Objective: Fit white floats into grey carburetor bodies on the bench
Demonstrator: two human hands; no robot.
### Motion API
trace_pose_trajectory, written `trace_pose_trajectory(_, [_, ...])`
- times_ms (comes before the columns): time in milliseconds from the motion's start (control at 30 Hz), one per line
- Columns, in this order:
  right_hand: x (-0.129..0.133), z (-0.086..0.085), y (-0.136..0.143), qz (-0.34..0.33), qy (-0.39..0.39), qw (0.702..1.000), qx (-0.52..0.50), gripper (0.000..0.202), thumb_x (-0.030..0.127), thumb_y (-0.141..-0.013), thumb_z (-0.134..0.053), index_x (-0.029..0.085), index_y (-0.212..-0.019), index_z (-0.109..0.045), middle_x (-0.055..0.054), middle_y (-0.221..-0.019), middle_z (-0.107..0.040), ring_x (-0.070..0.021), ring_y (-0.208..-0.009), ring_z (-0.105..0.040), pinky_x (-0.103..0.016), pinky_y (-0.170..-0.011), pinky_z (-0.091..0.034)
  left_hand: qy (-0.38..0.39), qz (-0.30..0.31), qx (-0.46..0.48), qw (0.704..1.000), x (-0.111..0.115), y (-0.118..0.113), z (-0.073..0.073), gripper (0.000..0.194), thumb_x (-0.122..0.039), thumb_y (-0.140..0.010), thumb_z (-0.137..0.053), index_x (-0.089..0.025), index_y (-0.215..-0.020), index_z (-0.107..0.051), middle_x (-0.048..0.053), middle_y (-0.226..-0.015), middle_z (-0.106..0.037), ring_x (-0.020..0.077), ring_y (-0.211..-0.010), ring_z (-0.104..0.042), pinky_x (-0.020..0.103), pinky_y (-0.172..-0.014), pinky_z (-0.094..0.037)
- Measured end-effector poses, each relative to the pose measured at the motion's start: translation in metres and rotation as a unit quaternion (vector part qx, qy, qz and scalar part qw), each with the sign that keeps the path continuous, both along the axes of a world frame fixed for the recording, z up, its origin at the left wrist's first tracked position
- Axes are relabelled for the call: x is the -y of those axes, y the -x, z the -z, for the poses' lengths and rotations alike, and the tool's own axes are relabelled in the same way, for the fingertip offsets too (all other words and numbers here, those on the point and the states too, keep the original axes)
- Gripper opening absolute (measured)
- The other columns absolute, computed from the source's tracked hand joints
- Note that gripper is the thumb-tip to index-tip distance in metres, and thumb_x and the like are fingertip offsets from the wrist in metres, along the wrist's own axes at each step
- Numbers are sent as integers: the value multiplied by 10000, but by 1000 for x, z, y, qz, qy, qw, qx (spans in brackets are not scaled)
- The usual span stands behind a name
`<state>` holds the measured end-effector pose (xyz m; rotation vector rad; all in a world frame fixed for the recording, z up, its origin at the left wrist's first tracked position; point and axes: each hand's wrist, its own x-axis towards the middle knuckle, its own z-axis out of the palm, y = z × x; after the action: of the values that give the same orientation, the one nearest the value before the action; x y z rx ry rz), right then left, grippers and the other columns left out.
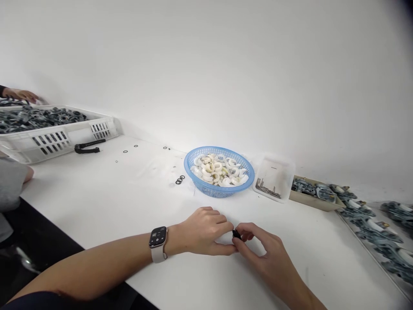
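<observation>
A small black part (236, 234) is pinched between thumb and fingertips of my right hand (266, 254), just above the white table. My left hand (206, 232), with a watch (158, 237) on its wrist, has its thumb and index finger closed at the left side of that part; whether they grip it is hidden. Beyond my hands stands a blue basket (219, 189) filled with white, curved plastic pieces (217, 167). Several black rings (180, 180) lie on the table left of the basket.
Right of the basket are a clear tray (284, 172) with metal pins, a cardboard box (314, 201) of metal parts and rows of assemblies (377, 228). At left stand a white crate (80, 138) and a black strap (87, 147). Another person's hand (22, 94) reaches over the crate.
</observation>
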<state>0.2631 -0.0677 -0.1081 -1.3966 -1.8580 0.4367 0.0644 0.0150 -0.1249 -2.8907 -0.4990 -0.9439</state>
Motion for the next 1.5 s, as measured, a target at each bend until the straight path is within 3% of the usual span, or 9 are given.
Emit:
trace_pose_trajectory(133, [0, -3, 1, -9, 19, 1000, -17, 148, 381, -926, -611, 298, -1033, -671, 7, -876, -747, -183, -766, -693, -291, -724, -598, 5, 9, 8, 1000, 0, 3, -3, 310, -429, -976, -516, -183, -838, -644, -2, -619, -594, 141, -547, -563, 281, -564, -425])
trace_pose_trajectory(300, [0, -5, 1, -16, 13, 999, -30, 125, 372, -961, -581, 290, -1012, -661, 3, -901, -747, -174, -811, -713, -265, -746, -597, 2, 19, 35, 999, 3, 4, -8, 260, -334, -976, -492, -181, -814, -625, -12, -602, -576, 130, -514, -535, 282, -533, -417])
trace_pose_trajectory(533, [3, -4, -1, -28, 15, 999, -24, 158, 378, -999, -536, 266, -1035, -643, -36, -926, -739, -194, -819, -693, -297, -761, -591, -6, 25, 64, 998, 3, 4, -9, 242, -327, -970, -496, -175, -840, -632, -22, -584, -568, 131, -490, -526, 283, -537, -457])
trace_pose_trajectory(900, [3, -10, -5, -84, -21, 996, 3, 149, 241, -1022, -517, 275, -1109, -633, -4, -973, -723, -148, -848, -666, -237, -770, -551, -5, 49, 70, 996, 5, 5, -7, 163, -254, -935, -536, -155, -841, -625, -18, -601, -577, 132, -492, -506, 287, -521, -432])
trace_pose_trajectory(1500, [6, -9, -1, -78, 27, 996, -17, 151, 284, -1031, -500, 273, -1096, -635, 8, -944, -705, -142, -837, -642, -243, -789, -537, 15, 37, 76, 996, 7, 4, -8, 164, -321, -899, -602, -166, -862, -641, -20, -635, -601, 139, -516, -545, 292, -514, -417])
